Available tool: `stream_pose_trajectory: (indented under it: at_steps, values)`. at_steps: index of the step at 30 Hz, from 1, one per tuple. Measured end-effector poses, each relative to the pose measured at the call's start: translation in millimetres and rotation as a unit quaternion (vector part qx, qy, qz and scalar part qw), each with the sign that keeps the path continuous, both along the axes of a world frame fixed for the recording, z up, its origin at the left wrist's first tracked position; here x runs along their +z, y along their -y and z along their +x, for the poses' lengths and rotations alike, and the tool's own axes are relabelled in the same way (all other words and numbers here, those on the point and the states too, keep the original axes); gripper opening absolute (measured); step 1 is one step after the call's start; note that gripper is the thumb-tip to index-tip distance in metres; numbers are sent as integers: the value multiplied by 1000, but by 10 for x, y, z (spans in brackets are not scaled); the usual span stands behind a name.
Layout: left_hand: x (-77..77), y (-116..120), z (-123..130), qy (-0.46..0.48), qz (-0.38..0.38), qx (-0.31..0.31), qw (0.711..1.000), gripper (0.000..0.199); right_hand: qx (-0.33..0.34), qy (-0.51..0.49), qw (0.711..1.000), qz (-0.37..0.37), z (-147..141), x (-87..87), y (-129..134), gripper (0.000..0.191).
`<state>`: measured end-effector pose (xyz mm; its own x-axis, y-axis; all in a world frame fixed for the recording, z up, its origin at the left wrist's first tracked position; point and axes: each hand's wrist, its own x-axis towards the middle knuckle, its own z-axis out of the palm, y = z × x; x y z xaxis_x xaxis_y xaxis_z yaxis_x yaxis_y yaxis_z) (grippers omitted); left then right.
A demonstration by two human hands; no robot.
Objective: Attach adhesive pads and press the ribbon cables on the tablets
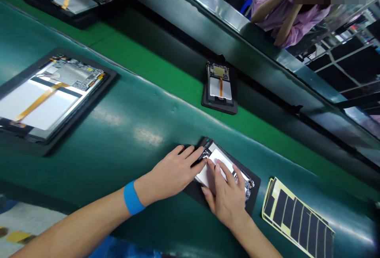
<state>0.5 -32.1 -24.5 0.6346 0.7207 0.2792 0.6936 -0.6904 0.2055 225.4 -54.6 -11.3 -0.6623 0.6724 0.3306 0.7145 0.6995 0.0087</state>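
My left hand (175, 172), with a blue band (133, 197) at the wrist, rests its outstretched fingers on the left end of an opened tablet (218, 155). Over the tablet's white inner area lies my right hand (227, 194), fingers spread and bent slightly, the index fingertip close to my left index fingertip. Whether a small piece lies under those fingertips is hidden. The tablet sits on a black foam pad (253, 198), its circuit board partly covered by my right hand. Right of it lies a sheet of black adhesive strips (299, 218) on yellowish backing.
A larger opened tablet (44, 99) on a black pad lies at left on the green bench (142, 111). Beyond the bench edge, a green conveyor belt (127, 56) bears two more tablets (220, 85) on pads. Across a metal rail (213, 6) sits a person in pink (287, 24).
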Motion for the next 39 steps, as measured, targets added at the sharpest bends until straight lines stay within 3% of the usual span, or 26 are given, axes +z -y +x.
stream_pose_trajectory:
  at_steps: [24, 39]
  values:
    - [-14, 29, -21, -10, 14, 0, 1000, 40, 36, 17, 998, -43, 74, 21, -61, 52]
    - [1, 54, -14, -10, 7, 3, 1000, 40, 58, 39, 995, -74, 142, 65, -116, 63]
